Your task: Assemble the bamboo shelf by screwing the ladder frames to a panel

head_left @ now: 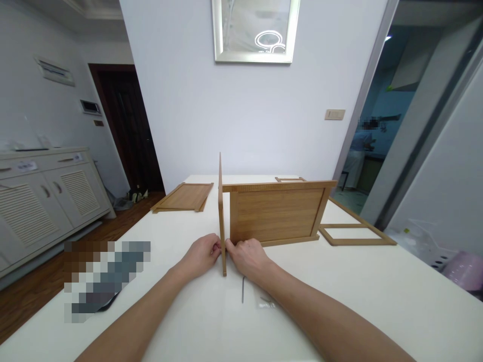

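Note:
A thin wooden panel (221,211) stands upright, edge-on to me. A second wooden panel (277,213) stands at its right, its long rails meeting or nearly meeting the first. My left hand (202,255) is closed at the left face of the edge-on panel, fingertips pinched low against it; anything small between them is hidden. On the other side, my right hand (249,256) is closed around the lower rail at the corner, thumb near the edge-on panel. Just in front lie a hex key (243,290) and a small clear bag (267,303) with small metal pieces.
Another wooden panel (184,196) lies flat at the back left of the white table (188,322). Open wooden frames (358,242) lie at the right. A pixelated dark object (109,284) is at the left edge. A person (360,146) stands in the room beyond the doorway.

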{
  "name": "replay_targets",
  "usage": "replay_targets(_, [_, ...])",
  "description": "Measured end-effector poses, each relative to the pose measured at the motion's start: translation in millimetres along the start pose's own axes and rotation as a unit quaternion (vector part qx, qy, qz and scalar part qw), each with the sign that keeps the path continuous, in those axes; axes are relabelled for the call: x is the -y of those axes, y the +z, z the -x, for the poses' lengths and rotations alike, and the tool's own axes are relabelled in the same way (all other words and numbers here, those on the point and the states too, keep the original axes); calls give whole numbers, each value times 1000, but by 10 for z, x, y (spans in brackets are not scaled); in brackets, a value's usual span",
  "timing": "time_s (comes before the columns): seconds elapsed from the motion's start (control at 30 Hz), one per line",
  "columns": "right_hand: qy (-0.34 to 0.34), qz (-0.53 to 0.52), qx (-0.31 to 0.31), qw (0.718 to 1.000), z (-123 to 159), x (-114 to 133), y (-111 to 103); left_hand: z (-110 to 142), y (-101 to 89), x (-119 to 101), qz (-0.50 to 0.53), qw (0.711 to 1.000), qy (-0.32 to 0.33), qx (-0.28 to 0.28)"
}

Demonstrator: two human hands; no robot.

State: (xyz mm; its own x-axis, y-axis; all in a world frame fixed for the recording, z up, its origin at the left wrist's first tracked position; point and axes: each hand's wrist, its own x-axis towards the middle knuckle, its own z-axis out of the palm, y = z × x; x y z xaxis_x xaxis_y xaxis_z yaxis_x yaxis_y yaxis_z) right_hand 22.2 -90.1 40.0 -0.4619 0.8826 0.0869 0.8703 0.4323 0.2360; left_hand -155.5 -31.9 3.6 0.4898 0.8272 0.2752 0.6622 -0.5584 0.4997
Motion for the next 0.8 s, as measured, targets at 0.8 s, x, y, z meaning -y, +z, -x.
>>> replay_targets(0.8, [-12, 6, -12, 1000, -3, -2, -15, -18, -32, 34, 88, 995, -11, 47])
